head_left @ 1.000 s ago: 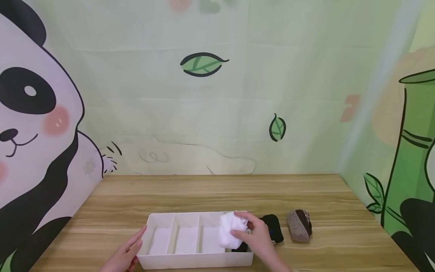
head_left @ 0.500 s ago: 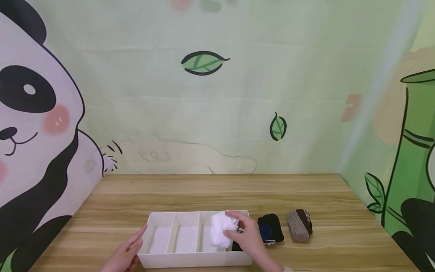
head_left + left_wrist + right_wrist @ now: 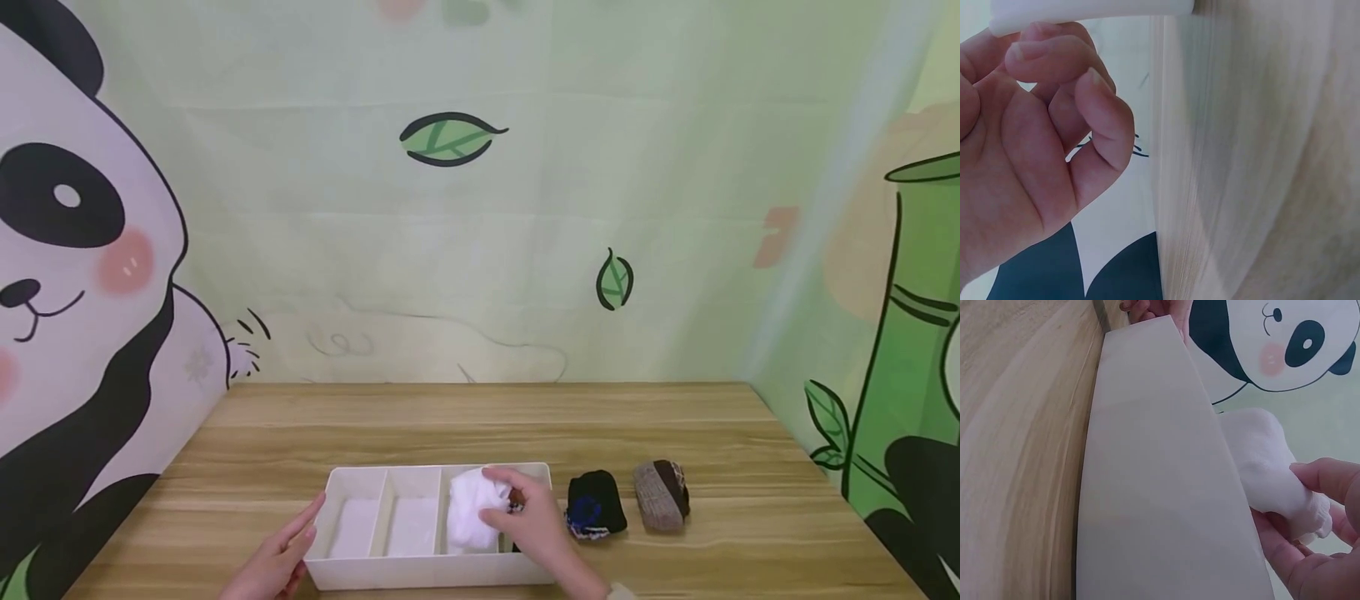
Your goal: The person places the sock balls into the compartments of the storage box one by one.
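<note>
A rolled-up white sock [image 3: 472, 510] is pinched between the thumb and fingers of my right hand [image 3: 536, 521]. It sits at the third compartment from the left of a white divided box [image 3: 420, 573], its lower part behind the front wall in the right wrist view. Something black shows in the rightmost compartment, mostly hidden by my right hand. My left hand [image 3: 273, 557] rests against the box's left end; in the left wrist view its fingers [image 3: 1107, 119] are loosely bent at the box's edge.
Right of the box lie a rolled black sock [image 3: 595, 504] with blue marking and a rolled grey-brown sock [image 3: 660, 496]. The wooden table [image 3: 480, 421] meets a printed cloth backdrop [image 3: 480, 250] at its far edge.
My right hand has carried the white sock left from over the rightmost compartment to the third one. The black sock on the table has come into fuller view. My left hand stays put.
</note>
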Available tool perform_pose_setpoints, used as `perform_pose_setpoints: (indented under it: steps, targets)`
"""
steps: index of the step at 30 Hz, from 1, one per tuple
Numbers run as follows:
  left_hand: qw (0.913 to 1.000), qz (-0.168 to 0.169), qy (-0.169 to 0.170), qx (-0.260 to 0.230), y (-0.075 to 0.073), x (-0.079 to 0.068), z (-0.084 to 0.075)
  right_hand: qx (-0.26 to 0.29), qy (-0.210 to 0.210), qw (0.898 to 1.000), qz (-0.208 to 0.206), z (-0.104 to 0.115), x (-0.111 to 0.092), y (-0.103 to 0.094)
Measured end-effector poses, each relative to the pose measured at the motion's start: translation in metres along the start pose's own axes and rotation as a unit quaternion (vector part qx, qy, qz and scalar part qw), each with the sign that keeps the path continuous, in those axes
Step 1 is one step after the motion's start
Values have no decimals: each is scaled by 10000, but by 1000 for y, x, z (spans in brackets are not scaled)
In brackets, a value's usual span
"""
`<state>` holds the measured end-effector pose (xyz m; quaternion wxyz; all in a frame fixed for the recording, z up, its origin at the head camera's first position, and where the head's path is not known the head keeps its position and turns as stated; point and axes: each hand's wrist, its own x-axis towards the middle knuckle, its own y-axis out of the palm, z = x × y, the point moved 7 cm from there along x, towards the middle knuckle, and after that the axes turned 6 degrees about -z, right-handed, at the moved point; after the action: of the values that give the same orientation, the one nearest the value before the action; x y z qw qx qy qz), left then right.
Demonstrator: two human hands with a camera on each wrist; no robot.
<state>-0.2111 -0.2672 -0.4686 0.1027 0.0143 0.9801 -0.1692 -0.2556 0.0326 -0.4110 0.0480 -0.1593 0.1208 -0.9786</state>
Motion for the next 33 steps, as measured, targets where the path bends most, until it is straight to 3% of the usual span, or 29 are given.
perform_pose_setpoints:
  steps: [7, 18, 26, 33]
  targets:
    - [9999, 69, 81, -51, 1, 0, -1, 47, 75, 9998, 165, -3, -2, 8]
    - [10000, -15, 2, 44, 1, 0, -2, -324, 0, 9992, 240, -6, -2, 13]
    - [9999, -105, -48, 91, 1, 1, -2, -1459, -621, 9871, 206, -1, -4, 11]
    - [9998, -139, -71, 89, 0, 1, 0, -1521, -832, 9849, -7, 2, -3, 2]
